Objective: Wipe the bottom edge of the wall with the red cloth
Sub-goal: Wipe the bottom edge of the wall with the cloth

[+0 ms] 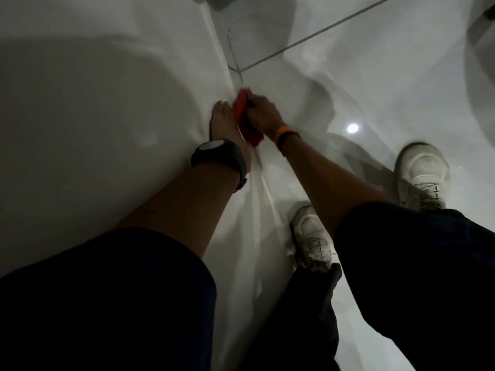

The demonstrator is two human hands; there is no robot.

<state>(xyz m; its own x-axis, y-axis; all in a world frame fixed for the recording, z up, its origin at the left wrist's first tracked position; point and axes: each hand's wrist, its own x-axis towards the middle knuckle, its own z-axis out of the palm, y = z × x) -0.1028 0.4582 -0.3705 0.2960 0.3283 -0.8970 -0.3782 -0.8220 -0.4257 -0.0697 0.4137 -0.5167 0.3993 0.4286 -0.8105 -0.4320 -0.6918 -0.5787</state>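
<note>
The white wall (93, 116) fills the left of the head view, and its bottom edge (225, 62) runs diagonally down to the floor seam. My right hand (263, 113), with an orange band on the wrist, is shut on the red cloth (241, 108) and presses it against that edge. The cloth hangs down between my two hands. My left hand (223, 121), with a dark watch on the wrist, lies flat against the wall just left of the cloth, fingers together; whether it touches the cloth I cannot tell.
Glossy white floor tiles (361, 62) with dark grout lines (308, 38) lie to the right. My two white shoes (420, 172) (310, 236) stand on the floor near the wall. A dark object (482, 28) sits at the top right corner.
</note>
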